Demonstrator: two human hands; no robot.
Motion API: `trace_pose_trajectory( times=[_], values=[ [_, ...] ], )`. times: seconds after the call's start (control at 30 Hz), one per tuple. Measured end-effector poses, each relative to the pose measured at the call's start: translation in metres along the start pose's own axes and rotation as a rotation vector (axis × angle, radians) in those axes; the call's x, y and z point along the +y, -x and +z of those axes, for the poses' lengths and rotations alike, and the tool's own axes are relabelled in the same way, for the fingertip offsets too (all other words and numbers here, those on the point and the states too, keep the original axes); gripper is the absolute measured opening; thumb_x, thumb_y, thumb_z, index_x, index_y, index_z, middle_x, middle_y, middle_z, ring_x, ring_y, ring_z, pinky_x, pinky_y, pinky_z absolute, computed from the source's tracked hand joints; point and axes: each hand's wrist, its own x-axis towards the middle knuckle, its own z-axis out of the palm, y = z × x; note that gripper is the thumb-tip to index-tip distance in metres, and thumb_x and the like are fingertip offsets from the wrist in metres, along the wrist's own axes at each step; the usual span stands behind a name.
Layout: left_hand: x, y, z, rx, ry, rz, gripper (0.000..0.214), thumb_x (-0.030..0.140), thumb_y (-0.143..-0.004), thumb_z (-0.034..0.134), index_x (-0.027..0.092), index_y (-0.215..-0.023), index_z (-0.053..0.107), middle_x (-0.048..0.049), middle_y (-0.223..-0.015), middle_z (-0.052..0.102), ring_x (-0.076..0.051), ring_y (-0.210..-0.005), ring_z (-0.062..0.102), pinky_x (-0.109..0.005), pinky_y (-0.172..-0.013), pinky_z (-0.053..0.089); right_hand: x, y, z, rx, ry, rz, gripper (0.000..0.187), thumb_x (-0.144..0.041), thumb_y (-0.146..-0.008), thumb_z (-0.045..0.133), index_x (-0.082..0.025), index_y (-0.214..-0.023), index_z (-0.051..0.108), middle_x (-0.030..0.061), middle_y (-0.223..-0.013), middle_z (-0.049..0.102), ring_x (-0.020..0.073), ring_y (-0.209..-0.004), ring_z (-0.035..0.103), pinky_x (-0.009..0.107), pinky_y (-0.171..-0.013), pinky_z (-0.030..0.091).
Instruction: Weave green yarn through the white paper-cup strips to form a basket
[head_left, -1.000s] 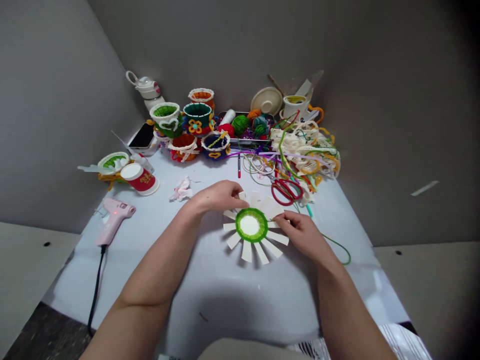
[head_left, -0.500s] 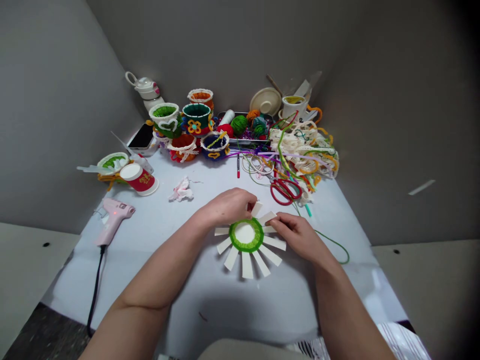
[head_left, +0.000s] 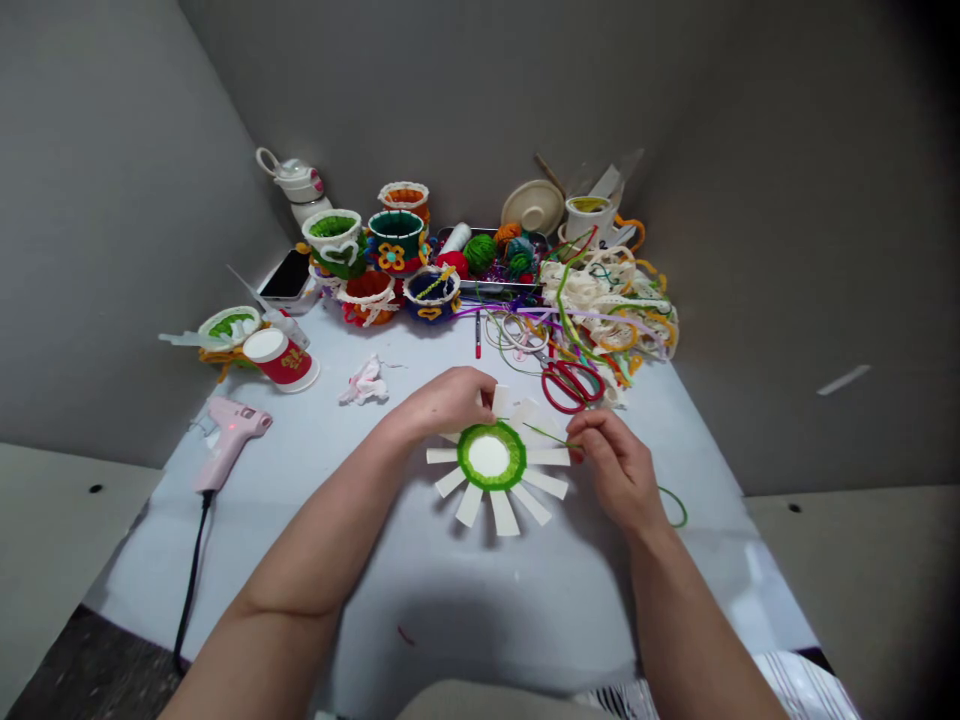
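Note:
A paper cup cut into white strips point(head_left: 506, 513) is spread out like a sun, with a ring of green yarn point(head_left: 491, 484) woven around its round white base. My left hand point(head_left: 459, 400) pinches this cut cup at its far edge, between thumb and fingers. To the right, my right hand point(head_left: 611, 460) is closed on a strand of green yarn point(head_left: 547, 433), which stretches toward the far strips. More of that strand loops onto the table behind the right wrist.
Red-handled scissors point(head_left: 571, 386) lie beyond my right hand, before a heap of lace and cords point(head_left: 607, 290). Woven yarn cups point(head_left: 397, 240) and a tray of yarn balls point(head_left: 487, 285) stand at the back. A pink glue gun point(head_left: 231, 440) and red paper cup point(head_left: 283, 362) are at left.
My right hand has let go of a paper strip and moved right, drawing the green yarn out. The cut cup has turned a little in my left hand.

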Motion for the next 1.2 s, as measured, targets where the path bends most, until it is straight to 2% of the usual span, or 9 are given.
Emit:
trace_pose_trajectory(
  times=[0.1, 0.2, 0.3, 0.47, 0.63, 0.8, 0.97, 1.07, 1.2],
  values=[
    [-0.003, 0.0, -0.007, 0.029, 0.086, -0.053, 0.014, 0.028, -0.067, 0.063, 0.015, -0.073, 0.066, 0.0002, -0.072, 0.064, -0.013, -0.069, 0.056, -0.023, -0.06, 0.038, 0.003, -0.005, -0.001, -0.049, 0.069, 0.091, 0.04, -0.048, -0.094, 0.036, -0.019, -0.075, 0.055, 0.001, -0.066, 0.052, 0.0153, -0.065, 0.049, 0.027, -0.064, 0.039],
    [-0.004, 0.0, -0.009, 0.052, 0.127, -0.074, 0.016, 0.03, -0.068, 0.063, 0.015, -0.073, 0.066, 0.0001, -0.072, 0.063, -0.014, -0.07, 0.056, -0.023, -0.062, 0.039, 0.005, -0.008, -0.002, -0.168, 0.046, 0.181, 0.047, -0.054, -0.093, 0.032, -0.018, -0.071, 0.055, 0.0039, -0.072, 0.059, 0.0183, -0.071, 0.054, 0.028, -0.067, 0.042],
    [-0.003, -0.001, -0.007, 0.054, 0.1, -0.084, 0.017, 0.031, -0.069, 0.061, 0.016, -0.073, 0.066, -0.0001, -0.072, 0.064, -0.014, -0.068, 0.056, -0.024, -0.063, 0.04, 0.003, -0.009, 0.0, -0.242, 0.101, 0.208, 0.045, -0.053, -0.09, 0.039, -0.017, -0.069, 0.057, 0.0035, -0.07, 0.059, 0.0175, -0.068, 0.051, 0.028, -0.063, 0.04],
    [-0.002, -0.002, -0.004, 0.007, 0.053, -0.108, 0.016, 0.031, -0.071, 0.059, 0.016, -0.074, 0.065, -0.0004, -0.07, 0.064, -0.014, -0.068, 0.057, -0.024, -0.062, 0.04, -0.003, -0.01, 0.003, -0.236, 0.16, 0.258, 0.037, -0.043, -0.088, 0.045, -0.017, -0.064, 0.056, -0.0003, -0.058, 0.049, 0.0133, -0.059, 0.043, 0.026, -0.055, 0.034],
    [-0.005, 0.002, -0.011, -0.127, 0.053, -0.027, 0.027, 0.038, -0.073, 0.059, 0.016, -0.089, 0.066, -0.0014, -0.077, 0.066, -0.014, -0.069, 0.057, -0.023, -0.061, 0.04, -0.005, -0.009, 0.002, -0.307, 0.14, 0.249, 0.034, -0.038, -0.088, 0.045, -0.016, -0.062, 0.052, -0.0011, -0.058, 0.045, 0.0115, -0.058, 0.039, 0.026, -0.054, 0.033],
    [0.001, 0.007, -0.012, -0.152, 0.102, 0.111, 0.04, 0.033, -0.07, 0.066, 0.017, -0.107, 0.062, -0.0049, -0.101, 0.067, -0.015, -0.087, 0.059, -0.023, -0.073, 0.043, -0.007, -0.007, 0.001, -0.43, 0.135, 0.212, 0.034, -0.035, -0.088, 0.043, -0.017, -0.06, 0.048, -0.0026, -0.058, 0.04, 0.0106, -0.058, 0.035, 0.024, -0.053, 0.03],
    [0.015, 0.006, 0.002, -0.227, -0.052, 0.258, 0.023, 0.023, -0.068, 0.067, 0.019, -0.091, 0.066, -0.0007, -0.084, 0.066, -0.014, -0.075, 0.056, -0.023, -0.066, 0.038, -0.01, -0.006, 0.002, -0.499, 0.136, 0.184, 0.035, -0.037, -0.088, 0.044, -0.016, -0.06, 0.049, -0.0033, -0.056, 0.039, 0.01, -0.057, 0.034, 0.024, -0.053, 0.03],
    [0.018, 0.004, 0.009, -0.235, -0.11, 0.274, 0.012, 0.02, -0.068, 0.066, 0.018, -0.081, 0.066, 0.0004, -0.072, 0.062, -0.013, -0.068, 0.053, -0.023, -0.061, 0.035, -0.011, -0.006, 0.002, -0.52, 0.128, 0.193, 0.036, -0.038, -0.088, 0.044, -0.016, -0.06, 0.05, -0.003, -0.055, 0.041, 0.0103, -0.057, 0.036, 0.024, -0.053, 0.031],
    [0.014, 0.001, 0.011, -0.207, -0.093, 0.257, 0.008, 0.015, -0.069, 0.061, 0.017, -0.075, 0.066, 0.0007, -0.068, 0.062, -0.013, -0.066, 0.052, -0.023, -0.06, 0.034, -0.008, -0.006, 0.001, -0.499, 0.124, 0.196, 0.038, -0.041, -0.09, 0.043, -0.017, -0.062, 0.05, -0.0021, -0.058, 0.044, 0.0115, -0.058, 0.038, 0.025, -0.055, 0.033]
  ],
)
